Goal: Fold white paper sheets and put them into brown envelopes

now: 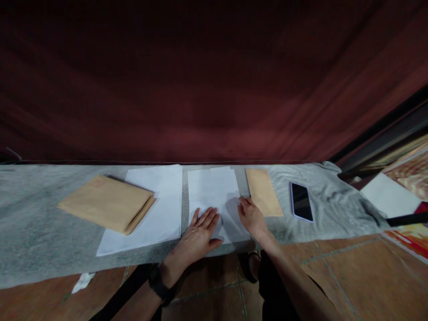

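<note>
My left hand (pixel 200 232) lies flat with its fingers spread on a white sheet of paper (pixel 214 187) in front of me. A dark watch band is on that wrist. At the sheet's right edge, my right hand (pixel 251 218) has its fingers curled together in a pinch on the paper. Offset edges at the top suggest more than one sheet there. Just beyond the right hand rests a brown envelope (pixel 264 191). To the left, a stack of brown envelopes (pixel 107 200) sits partly over a pile of white paper (pixel 157 205).
A phone (pixel 301 202) lies on the grey cloth (pixel 337 209) at the right. Behind the long surface hangs a dark red curtain (pixel 214 107). Tiled floor (pixel 344 267) runs along the near edge, with a white scrap (pixel 83 281) at the left. Printed sheets (pixel 409 232) are at far right.
</note>
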`<control>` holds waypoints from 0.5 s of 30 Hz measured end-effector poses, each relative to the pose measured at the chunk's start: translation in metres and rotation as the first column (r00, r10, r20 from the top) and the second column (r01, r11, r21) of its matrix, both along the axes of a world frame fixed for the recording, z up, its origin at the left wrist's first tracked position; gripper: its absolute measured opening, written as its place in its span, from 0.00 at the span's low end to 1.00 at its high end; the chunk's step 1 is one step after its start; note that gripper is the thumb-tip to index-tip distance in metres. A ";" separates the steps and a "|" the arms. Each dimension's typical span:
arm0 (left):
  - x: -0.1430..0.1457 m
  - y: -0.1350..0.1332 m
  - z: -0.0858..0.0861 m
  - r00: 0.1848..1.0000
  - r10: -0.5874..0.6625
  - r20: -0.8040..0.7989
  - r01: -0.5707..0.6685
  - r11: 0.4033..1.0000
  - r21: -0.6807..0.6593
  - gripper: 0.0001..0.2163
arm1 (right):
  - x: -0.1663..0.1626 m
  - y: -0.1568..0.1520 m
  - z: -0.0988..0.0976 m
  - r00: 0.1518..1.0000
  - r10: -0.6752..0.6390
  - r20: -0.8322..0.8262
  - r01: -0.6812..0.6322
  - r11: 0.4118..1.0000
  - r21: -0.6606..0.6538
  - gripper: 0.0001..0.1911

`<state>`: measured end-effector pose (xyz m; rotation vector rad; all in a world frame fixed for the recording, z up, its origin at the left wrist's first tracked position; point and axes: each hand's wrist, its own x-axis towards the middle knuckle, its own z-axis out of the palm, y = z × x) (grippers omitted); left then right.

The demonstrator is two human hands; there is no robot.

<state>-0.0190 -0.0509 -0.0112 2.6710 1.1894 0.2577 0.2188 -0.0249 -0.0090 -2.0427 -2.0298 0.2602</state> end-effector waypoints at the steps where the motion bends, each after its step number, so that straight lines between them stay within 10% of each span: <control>1: 0.000 -0.002 0.002 1.000 0.002 -0.010 -0.002 1.000 -0.013 0.29 | -0.001 -0.002 0.001 1.000 0.006 0.003 -0.006 1.000 -0.001 0.20; 15: -0.007 -0.028 0.019 0.998 -0.048 -0.028 0.043 0.987 -0.158 0.34 | 0.001 -0.014 0.012 0.994 0.071 0.087 -0.067 0.996 -0.055 0.16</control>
